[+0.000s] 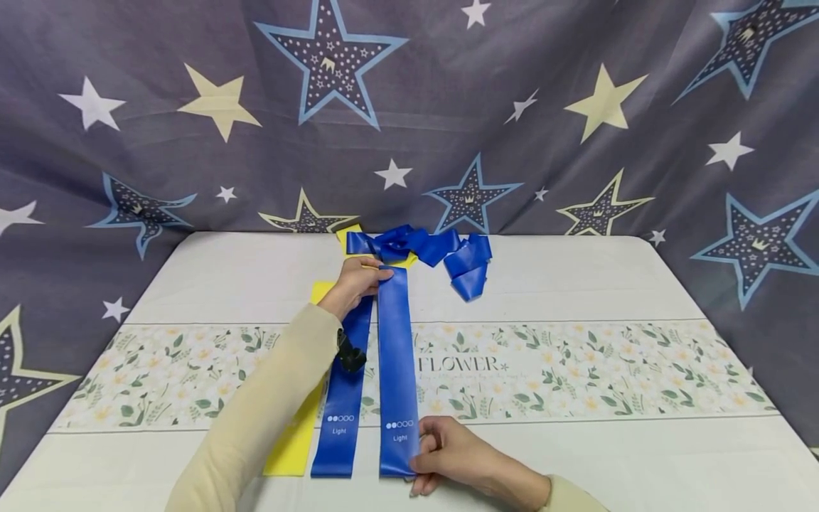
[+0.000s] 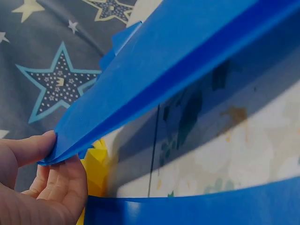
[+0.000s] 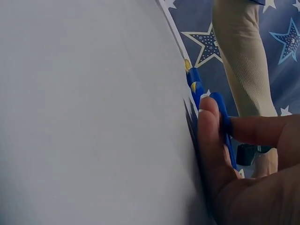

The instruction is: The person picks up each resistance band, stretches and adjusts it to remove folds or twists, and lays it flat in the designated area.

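Observation:
A flat blue resistance band (image 1: 397, 355) printed "Light" stretches lengthwise over the table, raised above it in the left wrist view. At its far end my left hand (image 1: 355, 284) pinches the band between thumb and fingers, which the left wrist view shows as a folded edge. My right hand (image 1: 457, 451) pinches the near right corner between thumb and fingers. Just left of it lies a second blue band (image 1: 338, 455), also marked "Light", partly hidden by the left wrist. Under that one, a yellow band (image 1: 286, 455) shows along its left side.
Loosely crumpled blue bands (image 1: 470, 267) lie at the table's back edge, with a bit of yellow band (image 1: 350, 231) beneath. The white table cover (image 1: 576, 462) has a floral strip (image 1: 608, 370) across its middle. Behind it hangs a star-patterned grey cloth (image 1: 435, 85).

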The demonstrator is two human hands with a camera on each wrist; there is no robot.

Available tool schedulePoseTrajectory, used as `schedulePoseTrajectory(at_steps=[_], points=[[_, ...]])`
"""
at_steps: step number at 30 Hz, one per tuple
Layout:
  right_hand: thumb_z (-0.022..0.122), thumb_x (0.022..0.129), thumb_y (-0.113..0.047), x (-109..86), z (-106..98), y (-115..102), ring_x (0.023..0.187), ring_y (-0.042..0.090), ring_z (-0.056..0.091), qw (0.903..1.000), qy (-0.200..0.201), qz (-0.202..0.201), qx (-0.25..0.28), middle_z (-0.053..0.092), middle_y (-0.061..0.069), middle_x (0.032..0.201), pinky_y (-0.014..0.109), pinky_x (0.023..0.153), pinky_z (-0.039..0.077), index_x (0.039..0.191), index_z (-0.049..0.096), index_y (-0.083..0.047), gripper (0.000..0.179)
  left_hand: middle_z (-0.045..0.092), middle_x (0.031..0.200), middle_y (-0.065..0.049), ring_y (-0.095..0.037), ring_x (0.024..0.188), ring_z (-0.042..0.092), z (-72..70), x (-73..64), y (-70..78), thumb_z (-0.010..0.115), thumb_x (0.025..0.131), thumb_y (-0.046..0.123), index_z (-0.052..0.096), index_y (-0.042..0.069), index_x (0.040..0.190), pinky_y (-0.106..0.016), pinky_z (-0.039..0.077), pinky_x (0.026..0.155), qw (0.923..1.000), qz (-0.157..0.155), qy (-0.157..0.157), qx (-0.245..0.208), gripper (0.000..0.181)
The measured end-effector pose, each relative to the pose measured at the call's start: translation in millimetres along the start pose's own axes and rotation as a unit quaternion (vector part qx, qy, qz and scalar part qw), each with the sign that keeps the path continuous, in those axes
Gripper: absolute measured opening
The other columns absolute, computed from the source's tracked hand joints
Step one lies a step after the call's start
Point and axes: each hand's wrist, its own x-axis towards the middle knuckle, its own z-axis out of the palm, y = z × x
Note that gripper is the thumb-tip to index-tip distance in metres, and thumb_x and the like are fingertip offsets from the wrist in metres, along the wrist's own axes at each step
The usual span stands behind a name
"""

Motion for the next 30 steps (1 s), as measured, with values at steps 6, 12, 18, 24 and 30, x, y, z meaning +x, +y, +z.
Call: schedulePoseTrajectory(at_steps=[6,12,18,24,30], points=[[0.058,0.085,0.004,5.2,6.4,-2.4,0.052,0.007,0.064,0.9996,0.005,0.024,-0.015,0.069,0.019,0.072,0.017,0.049,0.052,0.097,0.053,0.002,0.013,0.056,0.093,-0.005,-0.01,0.062,0.055,0.9,3.2,-3.9,0.069,0.086,0.005,0.059,0.001,0.111,-0.022,0.05,0.059,0.9998,0.005,-0.003,0.018,0.028],[0.055,0.09,-0.001,7.3,9.9,-4.9,0.05,0.006,0.063,0.9984,-0.002,0.052,-0.021,0.07,0.022,0.074,0.017,0.046,0.05,0.092,0.054,0.001,0.004,0.058,0.102,-0.006,-0.013,0.072,0.057,4.4,3.8,-5.4,0.065,0.088,0.008,0.061,0.003,0.111,-0.025,0.051,0.064,0.9988,0.001,-0.002,0.049,0.024],[0.055,0.092,-0.005,5.5,9.6,-6.5,0.046,0.005,0.059,0.9969,-0.011,0.069,-0.037,0.07,0.02,0.07,0.015,0.041,0.046,0.077,0.052,-0.005,0.015,0.059,0.112,-0.011,-0.018,0.084,0.058,6.6,4.6,-5.2,0.063,0.088,0.004,0.061,0.002,0.113,-0.033,0.054,0.077,0.9971,0.008,-0.007,0.075,0.025],[0.056,0.09,-0.004,5.7,9.1,-5.4,0.046,0.002,0.059,0.9964,-0.034,0.07,-0.036,0.07,0.022,0.072,0.014,0.042,0.046,0.075,0.051,-0.007,0.016,0.058,0.121,-0.013,-0.021,0.091,0.058,7.3,7.7,-7.4,0.062,0.087,0.001,0.061,0.002,0.113,-0.037,0.054,0.084,0.9958,0.009,-0.005,0.091,0.026],[0.058,0.09,-0.006,4.4,7.8,-4.2,0.045,0.002,0.059,0.996,-0.037,0.071,-0.04,0.071,0.017,0.071,0.015,0.041,0.046,0.077,0.056,-0.005,0.014,0.058,0.118,-0.013,-0.02,0.087,0.056,6.4,11.2,-10.0,0.062,0.087,0.002,0.062,0.002,0.111,-0.032,0.052,0.076,0.9952,0.013,0.001,0.097,0.024]])
